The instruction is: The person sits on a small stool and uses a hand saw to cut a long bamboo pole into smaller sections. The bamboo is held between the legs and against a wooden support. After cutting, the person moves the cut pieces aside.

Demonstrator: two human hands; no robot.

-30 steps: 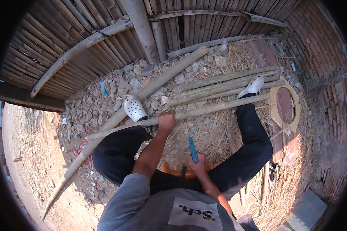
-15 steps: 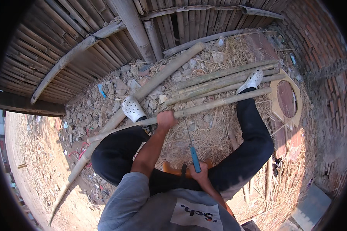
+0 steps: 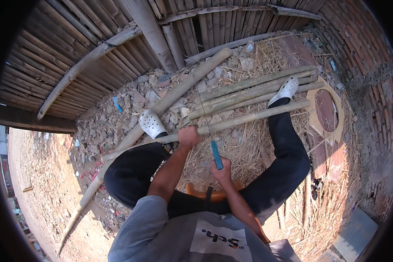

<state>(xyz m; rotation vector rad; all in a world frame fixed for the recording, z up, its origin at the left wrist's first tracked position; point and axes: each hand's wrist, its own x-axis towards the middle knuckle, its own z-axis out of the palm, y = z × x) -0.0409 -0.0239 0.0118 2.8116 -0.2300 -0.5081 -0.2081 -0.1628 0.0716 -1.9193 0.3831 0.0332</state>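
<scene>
A long pale bamboo pole [image 3: 253, 116] lies across my legs, and my left hand [image 3: 189, 136] is wrapped round it left of the middle. My right hand [image 3: 222, 169] grips the blue handle of a handsaw [image 3: 216, 153]. The saw's thin blade runs away from me and crosses the pole just right of my left hand. Whether the blade has cut into the pole is too fine to tell. Beneath the pole's left part, a thicker bamboo pole [image 3: 174, 99] slants from far right to near left. My white clogs [image 3: 153, 124] stand beside the poles.
Several bamboo poles [image 3: 249, 94] lie together beyond the held one. Rubble [image 3: 135, 98] and straw [image 3: 231, 146] cover the ground. A tan frame with an oval opening [image 3: 313, 114] lies at right. A slatted bamboo wall [image 3: 205, 30] stands ahead, a brick wall [image 3: 362, 65] to the right.
My right hand and the saw handle have moved forward, closer to the pole, so less blade shows on the near side. My left hand still holds the pole in nearly the same place.
</scene>
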